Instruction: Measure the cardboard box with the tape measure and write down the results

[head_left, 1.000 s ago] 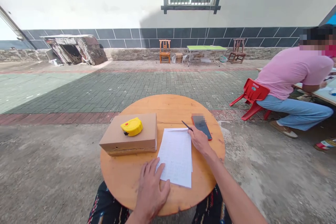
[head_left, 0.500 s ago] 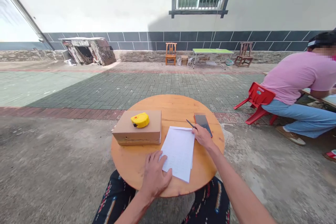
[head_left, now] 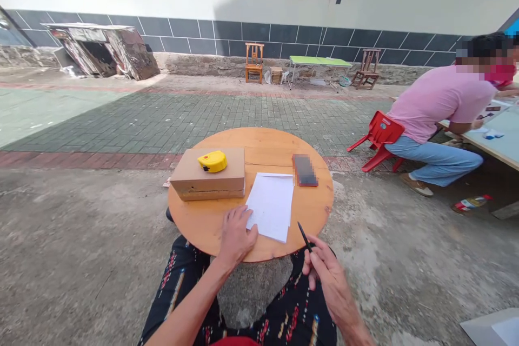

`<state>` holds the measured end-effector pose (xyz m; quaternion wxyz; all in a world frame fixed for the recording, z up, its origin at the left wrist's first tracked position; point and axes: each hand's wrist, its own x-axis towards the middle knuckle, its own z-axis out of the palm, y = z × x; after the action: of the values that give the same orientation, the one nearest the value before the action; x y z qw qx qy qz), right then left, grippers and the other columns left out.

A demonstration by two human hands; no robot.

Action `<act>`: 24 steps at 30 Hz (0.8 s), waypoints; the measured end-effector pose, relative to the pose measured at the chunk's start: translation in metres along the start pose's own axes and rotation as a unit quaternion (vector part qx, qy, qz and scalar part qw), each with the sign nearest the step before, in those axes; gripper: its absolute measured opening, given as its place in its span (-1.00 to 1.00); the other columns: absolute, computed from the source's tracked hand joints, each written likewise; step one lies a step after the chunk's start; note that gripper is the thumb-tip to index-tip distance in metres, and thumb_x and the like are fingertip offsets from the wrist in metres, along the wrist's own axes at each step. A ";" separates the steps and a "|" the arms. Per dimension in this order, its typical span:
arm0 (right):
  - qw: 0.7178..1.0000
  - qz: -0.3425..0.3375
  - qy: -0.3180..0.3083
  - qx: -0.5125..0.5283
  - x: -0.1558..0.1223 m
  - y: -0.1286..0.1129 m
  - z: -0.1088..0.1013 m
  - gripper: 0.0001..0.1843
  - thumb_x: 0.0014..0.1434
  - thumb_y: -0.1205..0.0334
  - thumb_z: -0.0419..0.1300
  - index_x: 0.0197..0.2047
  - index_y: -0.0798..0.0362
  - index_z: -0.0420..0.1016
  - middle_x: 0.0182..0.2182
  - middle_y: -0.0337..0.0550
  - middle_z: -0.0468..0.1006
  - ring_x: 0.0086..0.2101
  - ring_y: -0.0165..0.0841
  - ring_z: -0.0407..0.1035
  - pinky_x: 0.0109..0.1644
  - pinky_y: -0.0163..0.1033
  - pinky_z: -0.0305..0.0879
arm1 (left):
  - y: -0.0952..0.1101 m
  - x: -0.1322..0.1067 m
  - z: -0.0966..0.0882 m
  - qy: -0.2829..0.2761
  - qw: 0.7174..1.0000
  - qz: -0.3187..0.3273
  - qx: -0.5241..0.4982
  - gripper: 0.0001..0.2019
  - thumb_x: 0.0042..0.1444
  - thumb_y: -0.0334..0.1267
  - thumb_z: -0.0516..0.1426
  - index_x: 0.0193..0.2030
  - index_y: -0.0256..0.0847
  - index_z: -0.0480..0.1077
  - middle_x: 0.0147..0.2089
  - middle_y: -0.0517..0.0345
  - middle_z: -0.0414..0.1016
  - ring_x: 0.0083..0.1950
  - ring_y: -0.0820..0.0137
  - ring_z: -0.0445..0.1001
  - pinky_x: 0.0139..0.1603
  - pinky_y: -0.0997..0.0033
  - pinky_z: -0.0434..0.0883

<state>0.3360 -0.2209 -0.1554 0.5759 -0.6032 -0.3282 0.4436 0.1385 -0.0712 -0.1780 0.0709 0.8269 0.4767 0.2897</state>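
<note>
"Filling the near middle, what is there?"

"A round wooden table (head_left: 259,140). Well to its right, a person in a pink top (head_left: 438,100) sits leaning on a red chair (head_left: 381,138)."

"What lies on the table, biggest first?"

"A brown cardboard box (head_left: 206,186) on the left, then white paper sheets (head_left: 270,205) just right of it."

"And the hands?"

"The left hand (head_left: 237,235) lies flat, fingers relaxed and apart, on the near left edge of the sheets. The right hand (head_left: 326,270) is at the table's near right, above the lap, thumb and fingers pinched together."

"Any smaller things?"

"A dark phone (head_left: 308,177) at the far right of the sheets, a yellow tape measure (head_left: 213,162) on top of the box, and, slimmest, a black pen (head_left: 305,237), gripped in the right hand, apart from the sheets."
</note>
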 end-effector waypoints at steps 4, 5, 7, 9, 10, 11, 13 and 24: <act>0.991 0.065 -0.043 0.113 -0.028 -0.007 -0.003 -0.62 0.20 -0.03 0.17 -0.05 0.02 0.56 -0.28 0.01 0.62 -0.28 -0.21 0.49 -0.31 -0.20 0.40 | -0.001 0.001 0.001 -0.007 1.000 -0.001 0.007 -0.70 0.03 -0.33 0.13 -0.06 -0.21 0.43 0.07 -0.06 0.45 0.10 0.13 0.36 0.16 0.05 0.27; 0.985 0.064 -0.060 0.149 -0.029 -0.013 -0.005 -0.59 0.22 -0.04 0.12 -0.02 0.01 0.55 -0.19 0.07 0.63 -0.18 -0.14 0.49 -0.23 -0.13 0.41 | 0.000 0.001 0.001 -0.009 1.000 -0.001 0.010 -0.71 0.04 -0.32 0.13 -0.06 -0.21 0.43 0.06 -0.07 0.45 0.09 0.12 0.36 0.15 0.03 0.28; 0.969 0.052 -0.101 0.220 -0.025 -0.027 -0.010 -0.52 0.26 -0.07 0.01 0.07 -0.01 0.52 -0.04 0.13 0.58 -0.01 -0.01 0.44 -0.13 0.00 0.40 | 0.001 0.001 0.001 -0.014 1.000 0.001 0.015 -0.71 0.05 -0.31 0.12 -0.05 -0.22 0.43 0.06 -0.10 0.44 0.09 0.09 0.36 0.13 0.01 0.28; 0.955 0.039 -0.127 0.265 -0.020 -0.037 -0.013 -0.44 0.26 -0.12 -0.08 0.13 -0.06 0.48 0.05 0.11 0.53 0.07 0.04 0.38 -0.10 0.08 0.39 | 0.003 -0.001 -0.001 -0.019 1.000 0.005 0.017 -0.70 0.07 -0.29 0.12 -0.03 -0.23 0.42 0.07 -0.10 0.44 0.10 0.08 0.35 0.14 -0.01 0.27; 0.952 0.036 -0.131 0.276 -0.018 -0.041 -0.014 -0.40 0.26 -0.17 -0.14 0.14 -0.08 0.47 0.07 0.09 0.52 0.08 0.05 0.37 -0.10 0.11 0.39 | 0.003 -0.002 -0.001 -0.021 1.000 0.007 0.017 -0.70 0.08 -0.29 0.12 -0.01 -0.23 0.42 0.08 -0.10 0.44 0.11 0.08 0.34 0.14 -0.02 0.27; 0.951 0.036 -0.130 0.279 -0.017 -0.043 -0.014 -0.33 0.25 -0.24 -0.20 0.14 -0.11 0.47 0.07 0.08 0.52 0.08 0.06 0.38 -0.10 0.13 0.39 | 0.004 -0.004 -0.002 -0.023 1.000 0.009 0.017 -0.69 0.09 -0.28 0.13 0.00 -0.22 0.41 0.09 -0.09 0.43 0.12 0.08 0.33 0.15 -0.02 0.26; 0.957 0.041 -0.115 0.265 -0.016 -0.044 -0.013 -0.18 0.19 -0.38 -0.34 0.13 -0.14 0.48 0.08 0.07 0.52 0.07 0.07 0.38 -0.13 0.15 0.40 | 0.004 -0.007 -0.005 -0.028 0.999 0.012 0.019 -0.67 0.10 -0.24 0.14 0.03 -0.20 0.40 0.12 -0.09 0.42 0.14 0.08 0.32 0.17 -0.03 0.26; 0.990 -0.053 0.023 0.128 -0.020 -0.049 0.005 -0.56 0.00 0.01 0.38 -0.02 -0.12 0.54 -0.25 -0.03 0.65 -0.23 -0.11 0.53 -0.22 -0.08 0.45 | 0.004 -0.011 -0.007 -0.052 0.998 0.009 0.021 -0.55 0.01 -0.18 0.20 0.08 -0.21 0.38 0.17 -0.12 0.37 0.19 0.03 0.27 0.23 -0.08 0.22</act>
<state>0.3296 -0.2316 -0.1032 0.6786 -0.5161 -0.2872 0.4366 0.1333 -0.0830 -0.1751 0.0757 0.8467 0.4705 0.2368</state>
